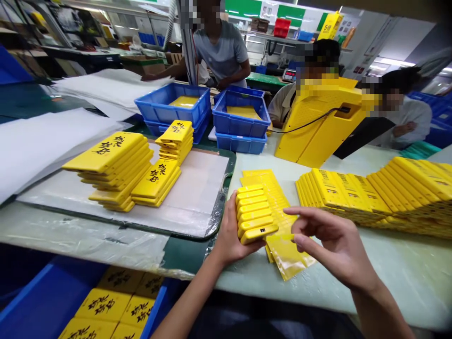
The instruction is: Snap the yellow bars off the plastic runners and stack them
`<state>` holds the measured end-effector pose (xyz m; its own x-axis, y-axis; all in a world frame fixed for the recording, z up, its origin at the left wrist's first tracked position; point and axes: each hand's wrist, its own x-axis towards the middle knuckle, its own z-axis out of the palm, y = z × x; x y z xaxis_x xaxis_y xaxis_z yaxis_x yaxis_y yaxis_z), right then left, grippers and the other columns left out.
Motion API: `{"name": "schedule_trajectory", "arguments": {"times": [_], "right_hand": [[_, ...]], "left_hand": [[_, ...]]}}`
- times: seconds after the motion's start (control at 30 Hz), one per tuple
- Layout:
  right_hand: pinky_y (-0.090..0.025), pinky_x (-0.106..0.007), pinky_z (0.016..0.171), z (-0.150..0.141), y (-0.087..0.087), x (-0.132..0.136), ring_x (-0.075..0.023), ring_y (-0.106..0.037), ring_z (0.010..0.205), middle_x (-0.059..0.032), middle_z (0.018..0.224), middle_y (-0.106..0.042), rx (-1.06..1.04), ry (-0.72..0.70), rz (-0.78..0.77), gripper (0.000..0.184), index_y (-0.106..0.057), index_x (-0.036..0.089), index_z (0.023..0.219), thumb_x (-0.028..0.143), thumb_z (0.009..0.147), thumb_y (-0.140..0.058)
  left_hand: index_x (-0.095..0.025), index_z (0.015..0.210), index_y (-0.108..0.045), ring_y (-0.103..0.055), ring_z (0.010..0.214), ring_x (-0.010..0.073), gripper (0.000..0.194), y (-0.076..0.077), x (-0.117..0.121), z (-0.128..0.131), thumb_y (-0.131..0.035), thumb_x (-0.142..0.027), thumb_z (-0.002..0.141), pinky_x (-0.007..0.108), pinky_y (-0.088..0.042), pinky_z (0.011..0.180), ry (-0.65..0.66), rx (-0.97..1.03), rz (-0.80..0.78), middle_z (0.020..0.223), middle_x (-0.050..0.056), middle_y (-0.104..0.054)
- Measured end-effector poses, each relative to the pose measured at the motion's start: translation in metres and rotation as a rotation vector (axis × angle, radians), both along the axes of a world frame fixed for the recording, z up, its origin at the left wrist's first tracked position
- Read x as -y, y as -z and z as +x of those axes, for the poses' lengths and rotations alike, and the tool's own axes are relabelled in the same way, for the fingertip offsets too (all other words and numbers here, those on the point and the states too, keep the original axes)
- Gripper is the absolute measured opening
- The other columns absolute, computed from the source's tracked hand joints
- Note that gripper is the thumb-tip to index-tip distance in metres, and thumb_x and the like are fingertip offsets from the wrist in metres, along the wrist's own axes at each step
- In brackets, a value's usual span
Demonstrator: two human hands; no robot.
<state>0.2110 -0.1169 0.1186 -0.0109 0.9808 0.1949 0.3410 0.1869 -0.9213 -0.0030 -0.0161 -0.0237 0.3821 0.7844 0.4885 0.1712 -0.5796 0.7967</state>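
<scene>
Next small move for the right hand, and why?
Probably bring the right hand in to the nearest yellow case of the stack in the left hand: that case's end shows a dark mark, the other ends show none that I can see, and the right thumb and index finger are parted beside it.

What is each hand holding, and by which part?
The left hand grips a stack of yellow cases by its left side and near end. The right hand appears to hold nothing.
</scene>
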Motion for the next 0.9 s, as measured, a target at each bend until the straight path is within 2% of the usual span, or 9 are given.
{"name": "schedule_trajectory", "arguments": {"times": [0.1,0.2,0.33,0.53,0.9], "right_hand": [[-0.050,-0.015,0.065,-0.024,-0.013,-0.016,-0.0079,-0.063,0.076,0.0017,0.088,-0.064,0.024,-0.028,0.012,0.019,-0.060,0.024,0.115,0.022,0.099,-0.069],[-0.049,-0.015,0.063,-0.034,-0.013,-0.028,-0.0081,-0.063,0.077,0.0007,0.090,-0.063,0.043,-0.041,-0.015,0.015,-0.056,0.023,0.109,0.020,0.099,-0.067],[-0.048,-0.018,0.060,-0.037,-0.011,-0.032,-0.0096,-0.061,0.074,0.0001,0.088,-0.062,0.020,-0.057,-0.081,0.017,-0.055,0.022,0.110,0.020,0.097,-0.066],[-0.046,-0.022,0.057,-0.044,-0.013,-0.037,-0.0106,-0.058,0.068,0.0002,0.085,-0.060,-0.042,-0.088,-0.170,0.019,-0.055,0.020,0.107,0.019,0.093,-0.066],[-0.042,-0.022,0.051,-0.048,-0.014,-0.040,-0.0102,-0.054,0.061,0.0012,0.081,-0.056,0.012,-0.084,-0.200,0.021,-0.057,0.019,0.106,0.021,0.086,-0.065]], "left_hand": [[-0.030,0.170,0.002,-0.035,0.154,0.0440,0.140,-0.001,0.001,0.001,-0.091,-0.059,0.070,0.066,-0.033,0.125,0.001,0.021,-0.001,0.168,0.019,-0.027],[-0.031,0.170,0.003,-0.039,0.152,0.0436,0.139,-0.003,0.002,0.000,-0.091,-0.059,0.071,0.067,-0.036,0.123,0.015,0.031,-0.026,0.166,0.019,-0.031],[-0.030,0.169,0.004,-0.037,0.153,0.0450,0.140,-0.003,0.003,0.000,-0.091,-0.061,0.071,0.068,-0.036,0.123,0.029,0.029,-0.030,0.167,0.021,-0.027],[-0.029,0.169,0.003,-0.040,0.152,0.0431,0.141,-0.002,0.003,0.001,-0.093,-0.056,0.069,0.064,-0.039,0.123,0.041,0.051,-0.061,0.166,0.021,-0.031],[-0.032,0.168,0.005,-0.038,0.152,0.0444,0.139,-0.005,0.003,0.000,-0.092,-0.056,0.071,0.067,-0.037,0.123,0.044,0.024,-0.047,0.167,0.020,-0.027]]}}
